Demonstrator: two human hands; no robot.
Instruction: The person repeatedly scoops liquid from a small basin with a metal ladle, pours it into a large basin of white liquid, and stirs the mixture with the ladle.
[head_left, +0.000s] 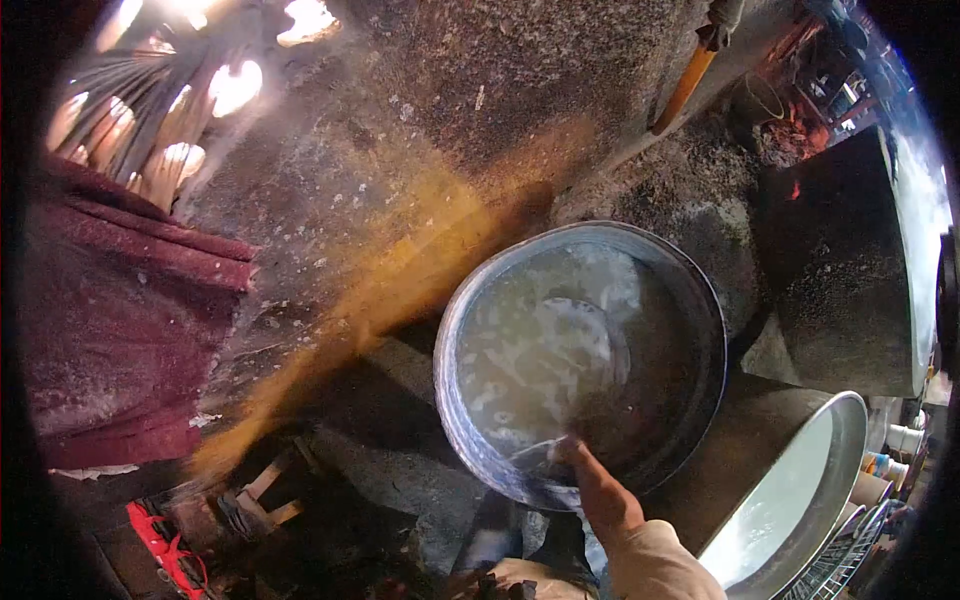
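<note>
A large round metal pot [452, 400] stands in front of me, holding cloudy, greyish-green liquid [510, 345] with pale patches of foam. Some round, curved shape shows in the liquid near the middle; whether it is an object or a swirl I cannot tell. My right hand [588, 472] reaches in over the near rim, its fingers closed at the liquid's surface. A thin pale thing [535, 450] sticks out to the left of the fingertips, too small and blurred to name. My left hand does not show.
To the right, a wide metal vessel [850, 425] holds white liquid [780, 495]. Behind it stands a big dark vessel [830, 270], with reddish glow beyond. A maroon cloth [130, 330] hangs at left. An orange-yellow stick [685, 90] leans at the top. Something red [165, 550] lies lower left.
</note>
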